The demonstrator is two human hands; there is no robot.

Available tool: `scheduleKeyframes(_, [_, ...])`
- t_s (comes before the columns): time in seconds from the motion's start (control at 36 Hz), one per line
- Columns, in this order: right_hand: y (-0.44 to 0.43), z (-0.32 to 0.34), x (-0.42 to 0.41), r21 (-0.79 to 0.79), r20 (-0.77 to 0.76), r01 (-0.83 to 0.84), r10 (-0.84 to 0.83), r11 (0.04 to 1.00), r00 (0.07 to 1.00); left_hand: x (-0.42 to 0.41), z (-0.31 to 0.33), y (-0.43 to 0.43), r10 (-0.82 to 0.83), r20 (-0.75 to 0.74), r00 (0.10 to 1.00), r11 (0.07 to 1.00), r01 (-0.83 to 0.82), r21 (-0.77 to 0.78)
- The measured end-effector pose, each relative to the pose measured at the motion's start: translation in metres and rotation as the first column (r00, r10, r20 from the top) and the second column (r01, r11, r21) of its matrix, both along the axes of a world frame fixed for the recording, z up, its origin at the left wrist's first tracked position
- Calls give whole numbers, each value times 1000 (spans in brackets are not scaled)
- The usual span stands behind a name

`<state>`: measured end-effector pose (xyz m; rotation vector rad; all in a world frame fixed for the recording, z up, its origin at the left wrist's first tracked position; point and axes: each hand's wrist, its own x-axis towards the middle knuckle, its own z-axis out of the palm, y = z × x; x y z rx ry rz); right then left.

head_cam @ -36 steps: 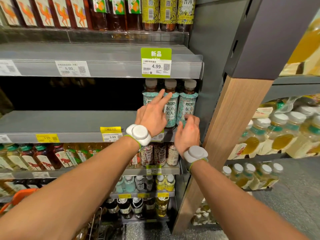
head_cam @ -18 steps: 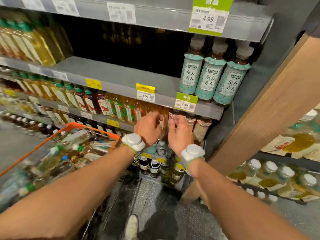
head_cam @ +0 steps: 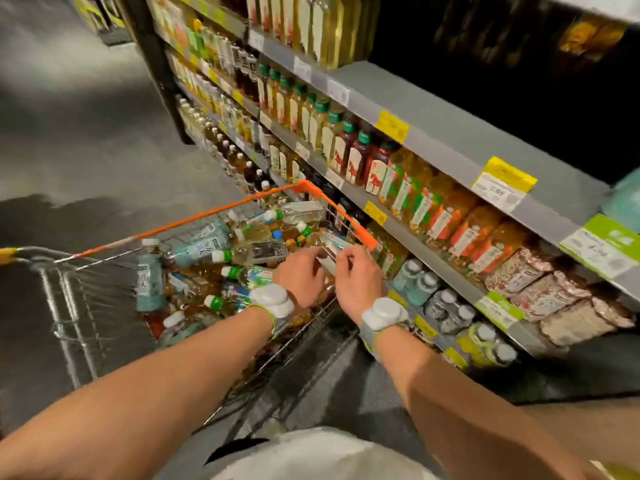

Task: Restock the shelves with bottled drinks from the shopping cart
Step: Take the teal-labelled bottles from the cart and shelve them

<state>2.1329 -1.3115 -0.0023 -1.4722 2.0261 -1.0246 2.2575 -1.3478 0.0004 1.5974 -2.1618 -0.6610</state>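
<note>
Many bottles heaped sideways in cart, white caps, pale-blue labels

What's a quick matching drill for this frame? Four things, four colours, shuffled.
Things:
1 cart rim
2 left wrist sensor
3 price tag above the dark-red bottles
4 shelf board

Colours:
a yellow
b grey
c orange
d white

Pairs: 1-c; 2-d; 3-a; 4-b
</note>
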Motion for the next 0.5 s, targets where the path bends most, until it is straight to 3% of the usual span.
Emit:
scheduleKeyframes(0.28, [-47,-25,101,124,-73,-196,206,973,976,104,-26,-18,190,-16,982,981,-189,51])
scheduleKeyframes(0.5, [-70,-46,171,157,-71,-369,383,916,921,183,-48,-18,381,14,924,907,-377,187])
